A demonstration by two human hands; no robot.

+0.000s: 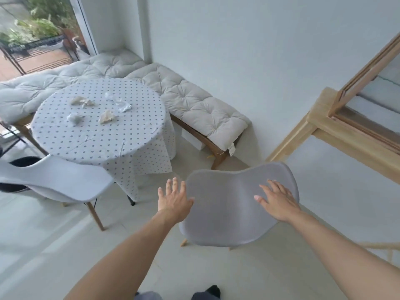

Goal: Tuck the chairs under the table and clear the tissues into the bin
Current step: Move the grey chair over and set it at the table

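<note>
Both hands spread flat, fingers extended, gripping nothing. Left hand [173, 200] at the left edge of the grey chair's backrest [233, 208], thumb at its rim; right hand [277, 200] lies palm-down on its upper right. Second grey chair [54, 180] stands beside the round table [97, 135], where four crumpled tissues [108, 116] lie.

Your single head-worn wide-angle camera looks forward and steeply down from standing height, close over the grey chair [236, 204] back at frame bottom, with the round table [99, 126] farther off at left and the corner benches and wall beyond.
</note>
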